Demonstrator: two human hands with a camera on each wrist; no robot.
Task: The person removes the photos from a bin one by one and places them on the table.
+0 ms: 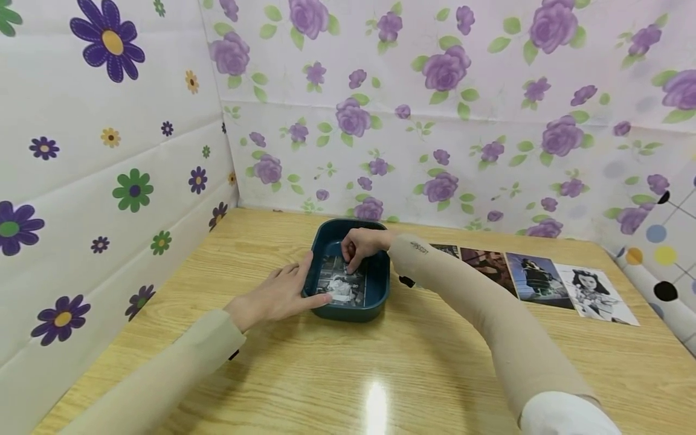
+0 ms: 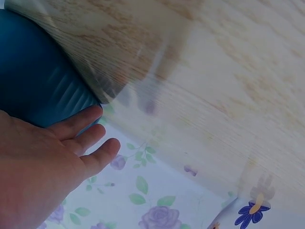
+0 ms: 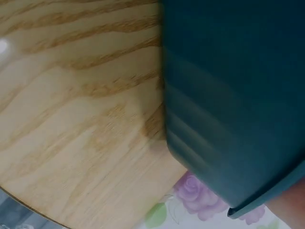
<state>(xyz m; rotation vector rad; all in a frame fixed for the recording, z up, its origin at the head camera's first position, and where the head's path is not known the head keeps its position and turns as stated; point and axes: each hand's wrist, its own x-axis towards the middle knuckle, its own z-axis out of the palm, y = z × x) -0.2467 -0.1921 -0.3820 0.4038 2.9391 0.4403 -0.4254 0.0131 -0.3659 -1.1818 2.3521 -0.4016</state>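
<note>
A dark teal plastic bin (image 1: 375, 302) stands on the table with a black-and-white photo (image 1: 337, 287) lying inside it. My right hand (image 1: 363, 243) reaches over the bin's far right rim, and its thumb and curled fingers pinch at the upper part of the photo. In the right wrist view the bin's outer wall (image 3: 228, 109) hides most of this hand. My left hand (image 1: 280, 293) rests against the bin's left side, fingers straight and thumb along the near rim. The left wrist view shows the left hand's (image 2: 47, 157) fingertips at the bin's (image 2: 43, 71) ribbed wall.
To the right, a row of photos lies on the wooden table (image 1: 304, 374): a dark reddish one (image 1: 489, 266), a blue one (image 1: 538, 281) and a black-and-white portrait (image 1: 595, 293). Another sits partly under my right forearm. Flower-patterned sheets (image 1: 348, 151) hang behind and at left.
</note>
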